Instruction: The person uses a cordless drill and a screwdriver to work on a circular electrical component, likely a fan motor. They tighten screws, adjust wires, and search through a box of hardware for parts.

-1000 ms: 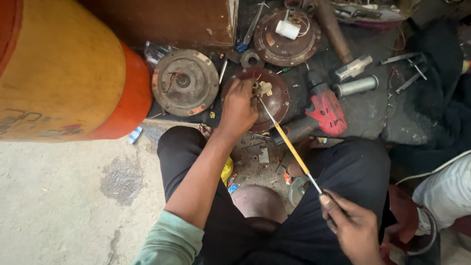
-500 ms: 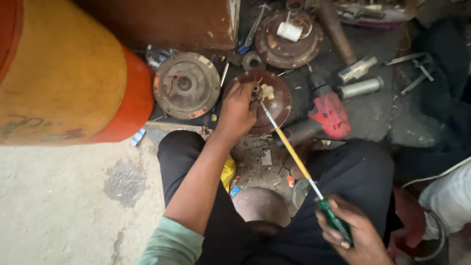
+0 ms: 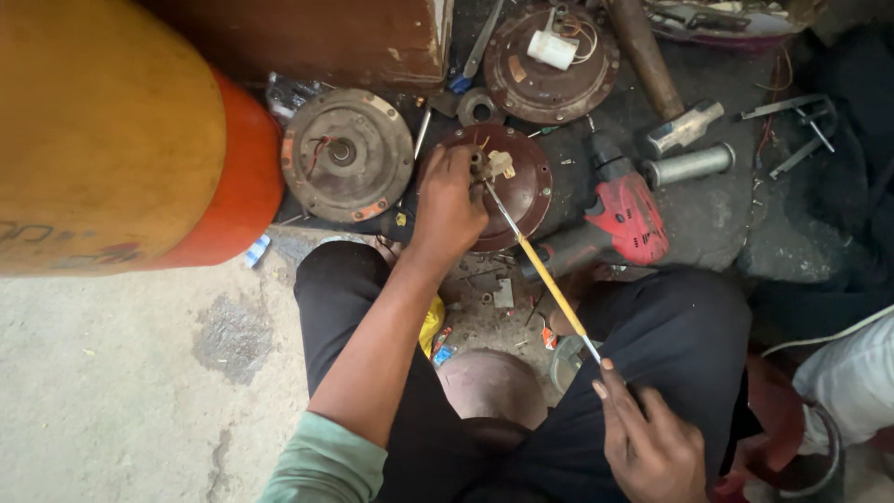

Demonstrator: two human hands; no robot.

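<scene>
My left hand (image 3: 449, 207) grips the centre of a dark red round motor cover (image 3: 521, 186) lying on the ground between my knees. My right hand (image 3: 650, 449) is closed around the handle of a long screwdriver (image 3: 545, 279) with a yellow shaft. Its tip reaches the small white part at the cover's hub, right beside my left fingers. The handle itself is hidden inside my fist.
A rusty grey round cover (image 3: 346, 154) lies left of the red one, another with a white part (image 3: 551, 63) behind it. A red power drill (image 3: 622, 219), a hammer (image 3: 663, 84), a metal cylinder (image 3: 689, 166) and a large orange-yellow gas cylinder (image 3: 121, 140) surround me.
My right hand has shifted slightly along the screwdriver, whose tip stays at the hub. My left hand keeps its hold on the red cover.
</scene>
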